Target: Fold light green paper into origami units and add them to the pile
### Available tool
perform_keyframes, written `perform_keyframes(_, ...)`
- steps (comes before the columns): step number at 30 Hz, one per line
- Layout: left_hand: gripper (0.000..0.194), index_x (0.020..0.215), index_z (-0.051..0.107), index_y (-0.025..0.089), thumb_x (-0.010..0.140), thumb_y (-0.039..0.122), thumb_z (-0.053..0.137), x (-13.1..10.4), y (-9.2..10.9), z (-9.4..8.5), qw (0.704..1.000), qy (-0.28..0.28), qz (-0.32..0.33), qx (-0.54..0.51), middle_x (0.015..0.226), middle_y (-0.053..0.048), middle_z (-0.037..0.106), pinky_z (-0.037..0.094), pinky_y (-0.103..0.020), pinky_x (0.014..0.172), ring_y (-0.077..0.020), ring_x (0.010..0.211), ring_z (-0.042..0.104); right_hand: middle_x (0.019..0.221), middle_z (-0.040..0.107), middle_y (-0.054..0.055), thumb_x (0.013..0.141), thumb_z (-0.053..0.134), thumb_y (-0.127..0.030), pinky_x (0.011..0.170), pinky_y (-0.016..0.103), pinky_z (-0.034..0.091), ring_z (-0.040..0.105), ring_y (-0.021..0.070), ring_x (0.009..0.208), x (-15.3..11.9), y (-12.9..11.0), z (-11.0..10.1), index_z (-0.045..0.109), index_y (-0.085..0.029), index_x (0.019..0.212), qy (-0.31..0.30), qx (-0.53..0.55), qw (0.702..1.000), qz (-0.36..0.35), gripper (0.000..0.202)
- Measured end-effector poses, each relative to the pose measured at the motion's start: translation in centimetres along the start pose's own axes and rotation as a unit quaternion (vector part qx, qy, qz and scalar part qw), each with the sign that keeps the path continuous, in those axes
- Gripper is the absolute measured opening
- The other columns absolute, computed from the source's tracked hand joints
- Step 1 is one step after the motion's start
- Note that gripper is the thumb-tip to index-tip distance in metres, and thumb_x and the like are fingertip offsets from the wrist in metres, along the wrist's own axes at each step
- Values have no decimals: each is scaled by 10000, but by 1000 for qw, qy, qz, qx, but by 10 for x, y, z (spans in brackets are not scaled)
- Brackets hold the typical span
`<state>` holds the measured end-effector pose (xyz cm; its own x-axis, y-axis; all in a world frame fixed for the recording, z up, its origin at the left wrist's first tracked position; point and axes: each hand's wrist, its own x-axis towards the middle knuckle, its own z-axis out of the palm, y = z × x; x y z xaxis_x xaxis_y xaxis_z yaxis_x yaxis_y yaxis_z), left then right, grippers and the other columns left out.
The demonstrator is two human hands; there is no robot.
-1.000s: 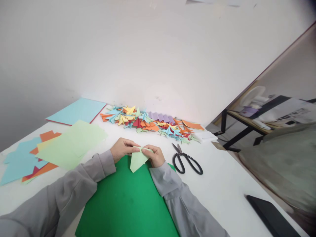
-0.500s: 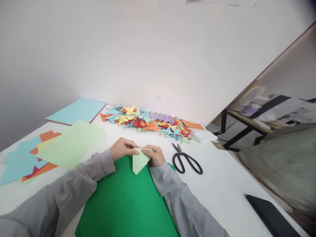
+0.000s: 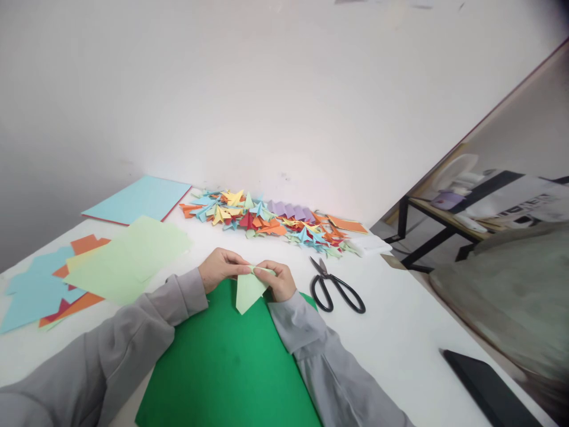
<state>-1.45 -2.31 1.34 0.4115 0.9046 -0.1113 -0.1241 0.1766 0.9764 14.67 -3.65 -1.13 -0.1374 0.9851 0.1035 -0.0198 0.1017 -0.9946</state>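
A small piece of light green paper (image 3: pixel 249 293), folded and tapering to a point at the bottom, hangs between my hands over the far part of a green sheet (image 3: pixel 226 362). My left hand (image 3: pixel 223 268) pinches its upper left edge between thumb and fingers. On the upper right, my right hand (image 3: pixel 278 279) grips the same paper, thumb on the front. Fingers partly hide the top edge. Black-handled scissors (image 3: pixel 332 286) lie to the right of my right hand, blades slightly parted and pointing away.
Folded paper shapes (image 3: pixel 262 220) in many colours are heaped along the wall. At left lie light green sheets (image 3: pixel 133 255), blue paper cutouts (image 3: pixel 40 284) and a blue sheet (image 3: pixel 140 200). A black flat object (image 3: pixel 486 385) rests near the right table edge.
The light green paper has tilted slightly, its lower tip shifting a little left. Both hands keep their pinch with small finger movements at the top edge.
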Motion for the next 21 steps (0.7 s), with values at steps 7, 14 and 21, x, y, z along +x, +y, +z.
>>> perform_keyframes(7, 254, 632, 655, 106, 445, 247, 753, -1, 1, 2, 999, 15, -19, -21, 546, -20, 623, 423, -238, 539, -109, 523, 548, 442, 500, -31, 577, 645, -349, 419, 214, 282, 396, 84, 421, -2, -3, 2, 599, -151, 552, 4, -14, 1000, -5, 205)
perform_keyframes(14, 253, 615, 654, 100, 441, 255, 754, 0, 1, 4, 999, 19, -22, -21, 536, -17, 613, 416, -238, 535, -102, 514, 535, 427, 487, -40, 577, 644, -348, 414, 212, 277, 378, 77, 407, -2, -3, 2, 596, -153, 547, 7, -14, 1000, -8, 204)
perform_keyframes(21, 259, 630, 657, 96, 459, 270, 747, 0, -1, 2, 999, 16, -23, -30, 559, -29, 625, 430, -253, 550, -116, 534, 551, 432, 491, -34, 575, 644, -364, 408, 211, 284, 388, 80, 407, -1, -2, 2, 594, -148, 552, 10, -18, 1000, -6, 223)
